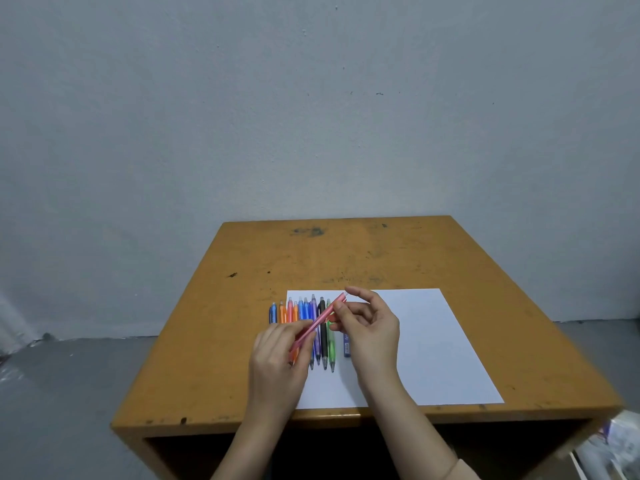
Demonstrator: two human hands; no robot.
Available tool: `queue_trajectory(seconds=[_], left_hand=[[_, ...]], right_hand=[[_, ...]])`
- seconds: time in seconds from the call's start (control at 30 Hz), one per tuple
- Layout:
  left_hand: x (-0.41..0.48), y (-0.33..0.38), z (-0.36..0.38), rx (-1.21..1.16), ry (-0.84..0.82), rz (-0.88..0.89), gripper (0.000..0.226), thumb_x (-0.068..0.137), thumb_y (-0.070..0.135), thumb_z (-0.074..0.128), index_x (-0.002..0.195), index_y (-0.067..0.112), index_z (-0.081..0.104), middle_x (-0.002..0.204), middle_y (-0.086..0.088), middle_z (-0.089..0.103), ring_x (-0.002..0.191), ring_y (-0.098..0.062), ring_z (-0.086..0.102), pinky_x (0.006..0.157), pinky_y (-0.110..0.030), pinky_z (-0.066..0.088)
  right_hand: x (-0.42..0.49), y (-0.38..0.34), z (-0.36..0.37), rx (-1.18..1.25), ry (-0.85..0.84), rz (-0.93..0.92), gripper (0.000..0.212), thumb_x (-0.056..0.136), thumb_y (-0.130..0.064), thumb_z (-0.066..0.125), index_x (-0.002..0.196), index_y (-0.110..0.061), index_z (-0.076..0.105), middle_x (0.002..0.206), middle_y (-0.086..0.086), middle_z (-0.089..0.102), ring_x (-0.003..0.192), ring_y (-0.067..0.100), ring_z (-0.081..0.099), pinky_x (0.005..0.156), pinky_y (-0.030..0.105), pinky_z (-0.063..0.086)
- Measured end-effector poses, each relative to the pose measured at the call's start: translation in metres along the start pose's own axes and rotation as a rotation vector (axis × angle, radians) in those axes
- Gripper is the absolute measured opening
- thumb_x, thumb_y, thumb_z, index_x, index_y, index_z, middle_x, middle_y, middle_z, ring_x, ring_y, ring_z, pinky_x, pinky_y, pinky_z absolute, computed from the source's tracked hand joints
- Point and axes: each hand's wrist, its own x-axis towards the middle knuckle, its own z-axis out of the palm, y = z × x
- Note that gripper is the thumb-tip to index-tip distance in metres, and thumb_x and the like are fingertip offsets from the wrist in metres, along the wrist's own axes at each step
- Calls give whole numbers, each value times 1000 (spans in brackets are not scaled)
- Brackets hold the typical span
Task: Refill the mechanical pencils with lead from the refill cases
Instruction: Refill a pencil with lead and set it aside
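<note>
My left hand (pixel 277 355) holds the pink pencil (pixel 320 320) in a closed grip above the row of pencils (pixel 304 310); my right hand (pixel 370 327) pinches its far end. If the small cap slips, I think it rolls off the counter (pixel 311 258).

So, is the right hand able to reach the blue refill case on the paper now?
Probably yes. The refill case lies on the paper just beside the right hand, with nothing lying on it. But that hand pinches the pink pencil at the top end, so it must let go first.
</note>
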Motion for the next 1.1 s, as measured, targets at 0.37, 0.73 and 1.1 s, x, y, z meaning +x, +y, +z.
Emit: queue_trajectory(seconds=[0.37, 0.73, 1.1], left_hand=[[1, 2, -1, -50, -16, -7, 31, 83, 41, 58, 99, 18, 70, 92, 12, 67, 91, 4, 55, 78, -21, 45], [7, 8, -5, -79, -1, -271, 17, 80, 17, 74, 95, 25, 69, 87, 25, 60, 86, 3, 57, 84, -42, 49], [23, -16, -25, 26, -68, -373, 18, 84, 26, 69, 102, 25, 67, 86, 26, 54, 85, 5, 52, 85, -44, 51]], right_hand=[[21, -11, -14, 51, 23, 8, 19, 85, 0, 66, 100, -12, 66, 67, 12, 67, 59, 18, 67, 59, 24, 55], [77, -25, -55, -135, -43, 139, 21, 86, 2, 65, 103, -9, 68, 70, 12, 64, 53, 14, 55, 53, 22, 49], [105, -2, -73, -458, -143, 328, 15, 86, -2, 66, 101, -6, 68, 64, 10, 62, 46, 13, 51, 48, 20, 45]])
